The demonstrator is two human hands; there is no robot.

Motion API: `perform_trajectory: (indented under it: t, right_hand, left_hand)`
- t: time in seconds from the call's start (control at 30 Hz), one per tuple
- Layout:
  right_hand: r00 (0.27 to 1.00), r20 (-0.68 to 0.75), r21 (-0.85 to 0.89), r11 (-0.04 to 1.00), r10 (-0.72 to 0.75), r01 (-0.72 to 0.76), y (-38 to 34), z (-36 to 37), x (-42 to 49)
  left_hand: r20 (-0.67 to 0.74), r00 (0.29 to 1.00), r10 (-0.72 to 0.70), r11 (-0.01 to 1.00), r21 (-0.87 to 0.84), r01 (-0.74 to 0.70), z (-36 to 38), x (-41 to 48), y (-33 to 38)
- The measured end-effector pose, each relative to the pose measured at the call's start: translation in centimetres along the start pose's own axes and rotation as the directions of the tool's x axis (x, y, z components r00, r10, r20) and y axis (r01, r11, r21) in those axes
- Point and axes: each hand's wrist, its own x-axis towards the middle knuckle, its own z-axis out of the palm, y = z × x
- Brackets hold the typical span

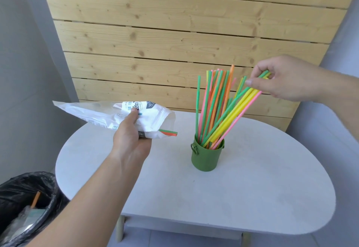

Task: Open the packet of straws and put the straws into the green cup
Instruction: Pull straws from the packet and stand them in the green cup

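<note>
Bin (29, 208) at far left, clear of the work. Left hand (130, 140) clamped on packet (116, 114), opened, two straws (168, 132) poking out, yet to move. Most already upright in cup (206, 157) on table (272, 188). Right hand (281, 79) pinching a tilted bunch (240, 103), tips inside cup, not yet released

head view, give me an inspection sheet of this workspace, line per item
Surface: white rounded table, bare apart from the cup.
Job's things: green cup upright, full of straws; opened packet with two straws poking out.
Clutter: nothing seen on the table.
Grippers: left hand holds the packet above the table; right hand pinches a few straws by their tops, lower ends in the cup.
Cables: nothing seen.
Surroundings: wooden slat panel behind; black-lined bin at lower left, an orange straw inside.
</note>
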Motion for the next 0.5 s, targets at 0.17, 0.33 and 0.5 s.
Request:
perform_trajectory:
  t: [0.17,0.33,0.5]
  right_hand:
    - [0.999,0.017,-0.140,0.989,-0.039,0.041,-1.7,1.7,1.5]
    - [0.997,-0.034,-0.210,0.976,-0.063,0.055,-2.4,3.6,1.9]
    - [0.993,-0.055,-0.189,0.978,-0.103,0.091,-3.0,5.0,2.4]
  left_hand:
    - [0.017,1.000,0.002,1.000,0.027,-0.003,0.2,-0.4,0.1]
    - [0.010,1.000,-0.003,1.000,-0.019,0.003,0.0,0.0,0.0]
    - [0.017,1.000,-0.004,0.999,-0.032,0.005,-0.1,0.2,-0.1]
